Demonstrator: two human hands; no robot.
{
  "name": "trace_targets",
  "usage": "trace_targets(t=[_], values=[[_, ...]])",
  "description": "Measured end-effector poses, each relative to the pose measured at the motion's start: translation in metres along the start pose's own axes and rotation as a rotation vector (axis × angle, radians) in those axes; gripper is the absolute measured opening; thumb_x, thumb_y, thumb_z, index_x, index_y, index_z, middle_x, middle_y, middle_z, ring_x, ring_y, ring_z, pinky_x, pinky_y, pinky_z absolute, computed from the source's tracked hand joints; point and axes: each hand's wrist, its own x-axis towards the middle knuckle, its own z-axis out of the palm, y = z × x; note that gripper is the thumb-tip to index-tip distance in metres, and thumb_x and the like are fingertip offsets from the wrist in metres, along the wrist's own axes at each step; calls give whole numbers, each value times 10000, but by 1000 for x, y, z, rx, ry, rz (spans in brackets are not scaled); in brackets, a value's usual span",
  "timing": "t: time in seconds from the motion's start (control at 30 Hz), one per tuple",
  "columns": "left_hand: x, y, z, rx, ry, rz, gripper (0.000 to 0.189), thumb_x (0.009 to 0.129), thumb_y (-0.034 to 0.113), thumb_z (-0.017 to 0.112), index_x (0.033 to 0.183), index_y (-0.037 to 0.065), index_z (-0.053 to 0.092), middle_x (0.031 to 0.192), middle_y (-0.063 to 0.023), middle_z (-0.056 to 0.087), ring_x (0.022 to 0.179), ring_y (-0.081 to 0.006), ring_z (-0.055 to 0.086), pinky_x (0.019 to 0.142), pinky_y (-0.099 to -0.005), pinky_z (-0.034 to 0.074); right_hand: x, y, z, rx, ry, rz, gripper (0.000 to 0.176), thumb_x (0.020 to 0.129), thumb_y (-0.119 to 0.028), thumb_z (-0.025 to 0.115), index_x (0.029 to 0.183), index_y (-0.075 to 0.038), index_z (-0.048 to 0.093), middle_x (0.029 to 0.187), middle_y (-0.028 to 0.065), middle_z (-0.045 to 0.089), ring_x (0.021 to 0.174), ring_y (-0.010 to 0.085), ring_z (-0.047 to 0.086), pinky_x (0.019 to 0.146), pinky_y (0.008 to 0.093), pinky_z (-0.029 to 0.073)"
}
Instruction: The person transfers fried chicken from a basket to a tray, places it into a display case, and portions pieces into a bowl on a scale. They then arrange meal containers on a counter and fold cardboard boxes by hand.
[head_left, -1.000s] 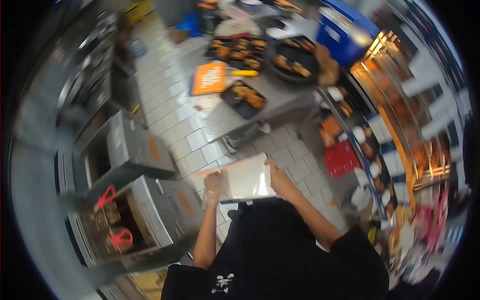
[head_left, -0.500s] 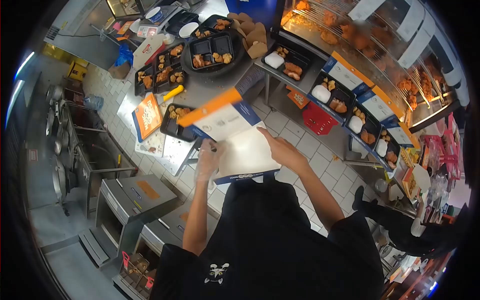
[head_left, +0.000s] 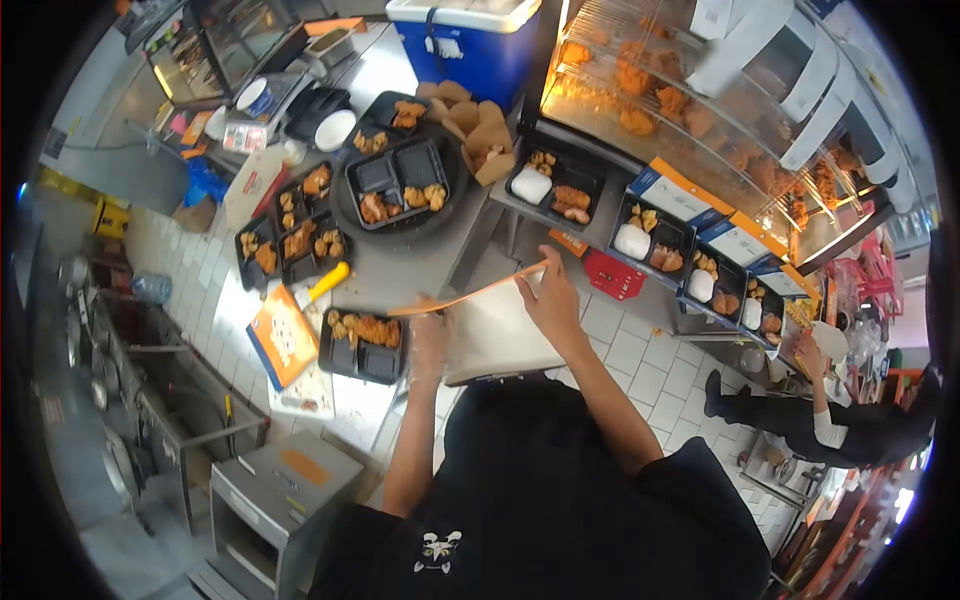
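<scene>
In front of my body is a cardboard meal box (head_left: 500, 328), pale inside, with its orange-edged lid raised and seen nearly edge-on. My right hand (head_left: 553, 305) grips the box's right side, near the lid's end, with its fingers closed. On the left side, my left hand (head_left: 428, 345), in a clear plastic glove and slightly blurred, is closed on the box edge; its fingertips are partly hidden. Just left of that hand lies a black compartment tray (head_left: 382, 360) holding fried chicken pieces. Farther left are a yellow-handled knife (head_left: 328, 283) and an orange printed box (head_left: 284, 335).
More black trays (head_left: 397, 183) with chicken stand on the steel table. Trays with rice and chicken line the right counter beside open blue-and-orange boxes (head_left: 672, 190). A heated display case (head_left: 650, 90) is behind them. A blue cooler (head_left: 463, 50) stands at the back; another person (head_left: 830, 425) works at right.
The box lid has tilted from showing its printed face to almost edge-on. My view has shifted toward the back of the table, and the left tray of chicken now shows whole.
</scene>
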Motion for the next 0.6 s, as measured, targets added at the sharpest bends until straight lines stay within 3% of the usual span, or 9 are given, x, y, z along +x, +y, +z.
trace_targets(t=[0.03, 0.13, 0.2, 0.3, 0.4, 0.43, 0.53, 0.57, 0.6], values=[[11, -4, 3, -19, 82, 37, 407, 880, 152, 616, 1200, -69, 497, 990, -345, 626, 1016, -494, 592, 798, -510, 502, 11, 3, 6, -4, -27, 21, 515, 860, -27, 603, 1320, -74, 376, 1168, 255, 565, 1033, 416, 610, 818, 492, 511], [44, -24, -2, 101, -209, -83, 410, 888, 169, 599, 1219, -66, 540, 1058, -341, 632, 1039, -478, 602, 833, -477, 511, 20, 12, 17, 41, -75, 15, 496, 802, 59, 587, 1257, -60, 431, 1006, 221, 593, 975, 398, 620, 790, 478, 497], [64, -63, 6, 22, -326, -36, 351, 890, 178, 596, 1151, -56, 594, 1048, -334, 641, 1030, -467, 614, 831, -465, 514, 21, 18, 14, 95, -199, 53, 499, 784, 88, 579, 1244, -47, 442, 961, 221, 596, 971, 400, 618, 785, 464, 495], [89, -90, -1, -30, -586, 155, 342, 856, 171, 618, 1090, -78, 625, 950, -306, 662, 919, -422, 656, 819, -400, 527, 31, 43, 16, 67, -485, 316, 484, 825, 53, 503, 1301, -13, 450, 1174, 278, 600, 1042, 473, 584, 902, 484, 471], [70, -49, -36, -214, -671, 28, 352, 856, 178, 613, 1079, -95, 633, 932, -287, 680, 899, -393, 670, 834, -369, 522, 36, 76, 24, 90, -443, 68, 396, 888, -52, 562, 1275, 11, 501, 1039, 251, 624, 1024, 398, 610, 857, 457, 475], [81, -28, -41, -302, -628, -40, 355, 865, 184, 604, 1080, -97, 636, 946, -283, 685, 915, -389, 668, 844, -369, 517, 43, 68, 21, 98, -483, 93, 385, 895, -65, 557, 1270, 10, 511, 1085, 261, 621, 1056, 421, 591, 892, 461, 461], [97, -46, -20, 66, -679, 32, 325, 889, 223, 590, 1014, -69, 655, 953, -263, 687, 939, -382, 659, 840, -453, 503, 61, 24, -4, 90, -519, 112, 338, 915, -89, 547, 1238, 9, 538, 1173, 277, 611, 1109, 461, 559, 954, 469, 439], [102, -93, 12, 251, -573, 263, 319, 903, 256, 560, 952, -40, 667, 915, -214, 689, 887, -373, 645, 838, -486, 490, 60, 12, -5, 64, -471, 82, 311, 922, -90, 546, 1217, 11, 545, 1170, 271, 609, 1097, 457, 566, 946, 469, 445], [103, -88, 7, 460, -562, 404, 299, 901, 250, 559, 934, -27, 670, 917, -208, 686, 875, -375, 642, 827, -482, 493, 58, 1, -5, 39, -426, 54, 285, 929, -90, 546, 1195, 12, 551, 1168, 264, 606, 1085, 453, 573, 939, 468, 451]])
